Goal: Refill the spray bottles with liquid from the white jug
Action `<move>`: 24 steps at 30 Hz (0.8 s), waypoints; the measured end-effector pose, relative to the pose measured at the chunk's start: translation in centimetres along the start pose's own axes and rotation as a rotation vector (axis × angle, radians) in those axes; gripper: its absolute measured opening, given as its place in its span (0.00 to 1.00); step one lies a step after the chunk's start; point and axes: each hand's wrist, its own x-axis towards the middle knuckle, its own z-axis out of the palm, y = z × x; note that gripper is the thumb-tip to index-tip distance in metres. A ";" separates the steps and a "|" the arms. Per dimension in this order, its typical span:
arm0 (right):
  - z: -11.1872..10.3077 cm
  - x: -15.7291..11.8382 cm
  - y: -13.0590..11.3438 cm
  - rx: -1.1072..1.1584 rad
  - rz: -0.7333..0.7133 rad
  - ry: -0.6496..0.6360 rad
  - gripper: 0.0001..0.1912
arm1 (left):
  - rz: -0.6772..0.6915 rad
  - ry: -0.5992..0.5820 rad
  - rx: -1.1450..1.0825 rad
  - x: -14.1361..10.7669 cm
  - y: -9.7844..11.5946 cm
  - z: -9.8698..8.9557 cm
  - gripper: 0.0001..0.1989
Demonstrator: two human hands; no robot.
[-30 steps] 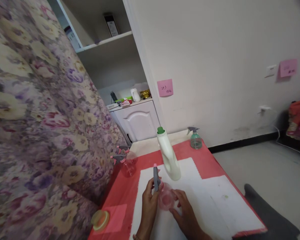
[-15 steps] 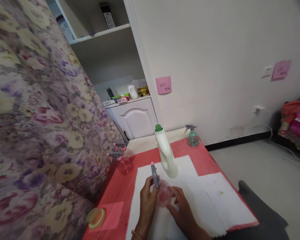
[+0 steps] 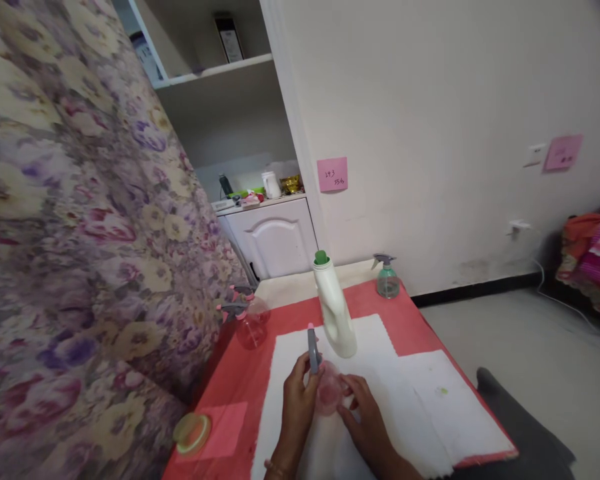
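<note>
A clear pink spray bottle [image 3: 329, 395] with a grey trigger head is held low over the white cloth [image 3: 380, 373]. My left hand [image 3: 300, 393] is closed round its neck, just under the trigger. On the bottle's right side rest the fingertips of my right hand [image 3: 365, 413], thumb and fingers curved about its body. Right behind them stands a tall pale green jug [image 3: 336, 310] with a green piece in its mouth.
Two pink spray bottles [image 3: 251, 330] stand at the table's left edge, a green one [image 3: 387, 283] at the back right. A round yellowish lid [image 3: 192, 433] lies front left on pink paper [image 3: 230, 430]. A floral curtain [image 3: 105, 267] hangs along the left.
The view has shifted slightly. Both hands keep the same hold on the pink bottle, which has hardly moved.
</note>
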 end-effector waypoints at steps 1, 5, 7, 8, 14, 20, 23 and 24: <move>-0.2 0.4 -0.4 0.010 0.003 0.009 0.21 | 0.004 0.007 -0.003 0.0 0.0 0.1 0.13; -1.0 3.4 -3.3 0.030 0.035 -0.011 0.15 | 0.024 0.043 -0.025 -0.2 0.0 0.4 0.14; -1.0 5.2 -4.9 0.042 0.039 -0.063 0.16 | 0.030 0.061 -0.036 -0.3 -0.2 0.5 0.15; -0.8 6.0 -5.6 0.045 0.035 -0.085 0.17 | 0.033 0.068 -0.041 -0.4 -0.2 0.5 0.15; 0.6 8.3 -7.1 0.025 0.017 -0.138 0.21 | 0.063 0.070 -0.054 -0.5 -0.6 0.2 0.16; 1.2 8.6 -7.4 -0.027 0.026 -0.113 0.19 | 0.066 0.064 -0.035 -0.5 -0.5 -0.2 0.15; 1.5 8.6 -7.4 -0.052 0.027 -0.086 0.15 | 0.062 0.058 -0.011 -0.6 -0.6 -0.3 0.14; 1.5 8.5 -7.5 -0.057 0.025 -0.080 0.14 | 0.059 0.056 -0.006 -0.6 -0.6 -0.2 0.14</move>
